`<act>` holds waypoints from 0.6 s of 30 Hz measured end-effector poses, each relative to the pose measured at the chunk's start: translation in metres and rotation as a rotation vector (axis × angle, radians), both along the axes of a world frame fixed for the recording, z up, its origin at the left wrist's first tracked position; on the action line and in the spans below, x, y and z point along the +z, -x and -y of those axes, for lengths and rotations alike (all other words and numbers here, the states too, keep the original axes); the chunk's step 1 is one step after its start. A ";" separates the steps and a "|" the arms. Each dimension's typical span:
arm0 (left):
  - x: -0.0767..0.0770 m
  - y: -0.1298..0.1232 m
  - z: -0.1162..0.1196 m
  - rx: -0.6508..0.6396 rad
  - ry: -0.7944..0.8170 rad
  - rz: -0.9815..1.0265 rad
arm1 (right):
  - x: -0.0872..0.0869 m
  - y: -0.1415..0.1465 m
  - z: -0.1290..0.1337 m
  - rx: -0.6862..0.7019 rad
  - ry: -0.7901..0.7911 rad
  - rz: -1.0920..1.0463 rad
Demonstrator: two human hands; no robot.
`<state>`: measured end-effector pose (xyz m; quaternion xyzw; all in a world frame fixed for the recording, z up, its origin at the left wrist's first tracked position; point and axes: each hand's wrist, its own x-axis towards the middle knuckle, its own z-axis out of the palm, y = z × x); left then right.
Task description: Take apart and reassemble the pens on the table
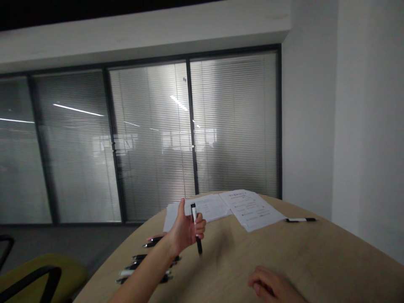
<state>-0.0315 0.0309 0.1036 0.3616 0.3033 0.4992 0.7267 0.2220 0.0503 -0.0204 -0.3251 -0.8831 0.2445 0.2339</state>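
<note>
While the left hand is raised above the pale wooden counter, a black-and-white pen is clenched upright in its grip. The barrel is wrapped by the fingers, the thumb is raised behind it, and the lower end appears to be held clear of the surface. The right hand is seen low at the near edge of the counter, its grip released and empty, with the fingers loosely curled.

A row of dark pens is laid side by side along the counter's left edge, partly hidden by the left forearm. Two printed sheets of paper are spread farther out, and a single pen is left lying to their right. Beyond the counter, a glass partition with slatted blinds and a white wall are seen, with an olive chair at lower left.

A firm hold around the middle of the barrel is judged best, as the pen is steadied that way and the row is not brushed by the forearm.
</note>
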 end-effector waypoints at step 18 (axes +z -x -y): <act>-0.002 -0.008 -0.001 0.053 -0.037 -0.028 | -0.001 -0.001 -0.002 0.013 -0.003 0.004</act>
